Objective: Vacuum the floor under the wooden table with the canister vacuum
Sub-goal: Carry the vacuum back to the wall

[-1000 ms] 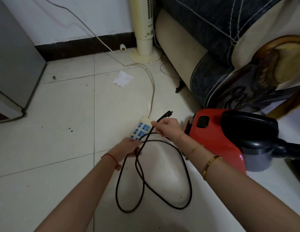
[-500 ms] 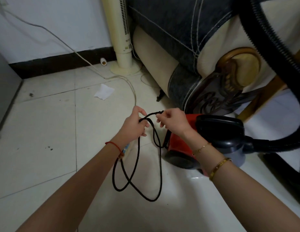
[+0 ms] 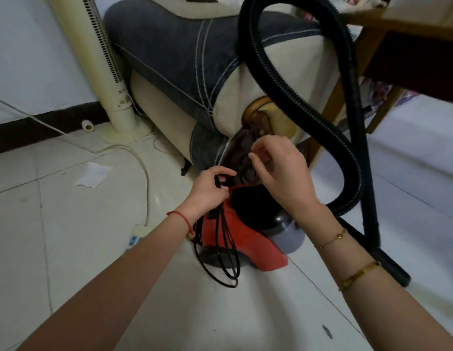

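Two hands over a red canister vacuum (image 3: 248, 239) on the tiled floor (image 3: 68, 224), beside a sofa (image 3: 185, 59). Far left: power strip (image 3: 137, 235). Left hand (image 3: 207, 191) grips the looped black cord (image 3: 225, 249). Right hand (image 3: 281, 173): fingers curled, pinching near the cord's upper end; contact unclear. Right: black hose (image 3: 296, 97); wooden counter (image 3: 397, 29)

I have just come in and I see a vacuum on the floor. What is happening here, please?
A person crouches over a red canister vacuum on the tiled floor, beside a sofa. The left hand holds the looped black power cord, which hangs down over the vacuum. The right hand is raised just above it with fingers bent; I cannot tell whether it pinches the cord. The black hose arcs overhead. A power strip lies to the left.
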